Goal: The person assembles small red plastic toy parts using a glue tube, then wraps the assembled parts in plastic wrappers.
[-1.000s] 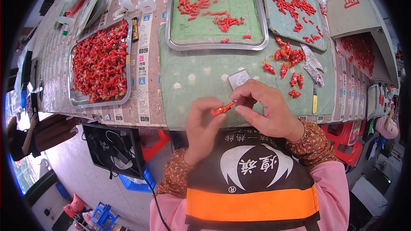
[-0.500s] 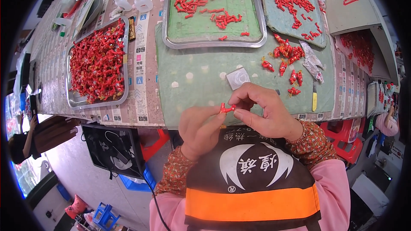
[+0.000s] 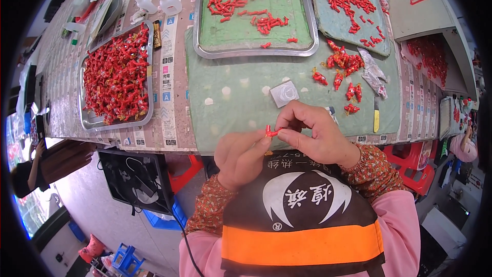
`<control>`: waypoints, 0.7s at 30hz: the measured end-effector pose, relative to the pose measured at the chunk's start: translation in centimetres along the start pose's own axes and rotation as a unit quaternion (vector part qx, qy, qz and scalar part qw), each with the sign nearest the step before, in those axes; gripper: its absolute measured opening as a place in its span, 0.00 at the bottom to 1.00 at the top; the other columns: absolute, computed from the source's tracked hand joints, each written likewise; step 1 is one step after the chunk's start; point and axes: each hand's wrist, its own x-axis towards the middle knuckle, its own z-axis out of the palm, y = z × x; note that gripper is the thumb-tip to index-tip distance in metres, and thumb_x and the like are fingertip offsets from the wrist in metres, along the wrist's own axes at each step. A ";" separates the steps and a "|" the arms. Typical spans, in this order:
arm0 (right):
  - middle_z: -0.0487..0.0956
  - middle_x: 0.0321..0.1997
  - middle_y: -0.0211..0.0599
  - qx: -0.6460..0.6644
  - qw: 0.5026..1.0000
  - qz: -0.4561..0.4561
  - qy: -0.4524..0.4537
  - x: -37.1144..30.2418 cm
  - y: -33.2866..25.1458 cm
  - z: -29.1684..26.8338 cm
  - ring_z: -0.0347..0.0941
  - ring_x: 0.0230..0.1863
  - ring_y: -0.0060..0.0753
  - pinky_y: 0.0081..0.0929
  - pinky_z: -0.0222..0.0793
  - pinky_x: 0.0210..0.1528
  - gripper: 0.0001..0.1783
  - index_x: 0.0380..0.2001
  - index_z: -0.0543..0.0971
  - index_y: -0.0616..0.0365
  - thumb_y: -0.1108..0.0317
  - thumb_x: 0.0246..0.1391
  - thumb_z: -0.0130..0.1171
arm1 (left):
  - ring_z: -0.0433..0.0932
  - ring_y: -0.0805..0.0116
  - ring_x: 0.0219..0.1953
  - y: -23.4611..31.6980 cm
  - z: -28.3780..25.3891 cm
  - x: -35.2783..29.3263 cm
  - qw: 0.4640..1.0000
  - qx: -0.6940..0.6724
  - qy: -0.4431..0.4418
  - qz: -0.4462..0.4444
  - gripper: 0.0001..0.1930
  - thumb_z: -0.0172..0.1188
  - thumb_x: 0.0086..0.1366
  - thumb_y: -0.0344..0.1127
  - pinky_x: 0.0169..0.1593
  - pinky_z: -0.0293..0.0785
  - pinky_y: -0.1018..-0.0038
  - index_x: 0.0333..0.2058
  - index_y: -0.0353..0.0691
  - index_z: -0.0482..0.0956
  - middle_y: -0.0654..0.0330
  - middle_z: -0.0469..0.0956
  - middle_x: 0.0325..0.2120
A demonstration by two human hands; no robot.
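Near the table's front edge, both hands hold one small red branched part [image 3: 269,132] between them. My left hand [image 3: 240,156] pinches its left side with thumb and fingertips. On the other end, my right hand [image 3: 313,132] is closed with thumb and index finger. Just beyond the fingers lies a white square block with a round clear top [image 3: 284,94]. To the right of my right hand is a loose group of red parts with yellowish ends [image 3: 346,62]. The fingertips hide some of the held part.
A metal tray [image 3: 256,53] lined with green cloth carries red pieces; a grey-green board [image 3: 328,25] beside it holds more. At left, another metal tray [image 3: 150,72] is heaped with red parts. A crumpled white cloth [image 3: 374,74] and a yellow-handled tool [image 3: 376,121] lie at right.
The held red part has tilted slightly between my fingers. My right hand has shifted a little to the left, and my left hand stays almost in place.
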 end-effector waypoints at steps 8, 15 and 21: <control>0.72 0.29 0.23 0.052 0.997 0.049 -0.008 -0.2 0.5 0.0 0.66 0.28 0.11 0.14 0.64 0.31 0.06 0.35 0.73 0.61 0.72 0.59 0.60 | 0.80 0.64 0.35 0.8 -0.3 0.4 0.999 0.009 -0.037 -0.021 0.16 0.68 0.51 0.20 0.38 0.76 0.72 0.38 0.44 0.78 0.60 0.82 0.37; 0.72 0.28 0.23 0.076 0.994 0.072 -0.009 -0.1 0.7 -0.1 0.66 0.26 0.10 0.13 0.63 0.28 0.06 0.34 0.73 0.61 0.72 0.60 0.59 | 0.80 0.63 0.35 0.9 0.0 0.4 0.999 0.001 -0.035 -0.037 0.15 0.68 0.53 0.21 0.38 0.75 0.73 0.38 0.44 0.78 0.60 0.82 0.37; 0.72 0.29 0.24 0.065 0.996 0.063 -0.024 0.0 1.0 -0.6 0.66 0.27 0.10 0.13 0.64 0.28 0.06 0.34 0.73 0.60 0.71 0.60 0.60 | 0.79 0.59 0.36 0.6 0.6 0.1 0.994 -0.067 -0.025 -0.086 0.18 0.67 0.53 0.22 0.38 0.74 0.70 0.42 0.45 0.78 0.59 0.81 0.38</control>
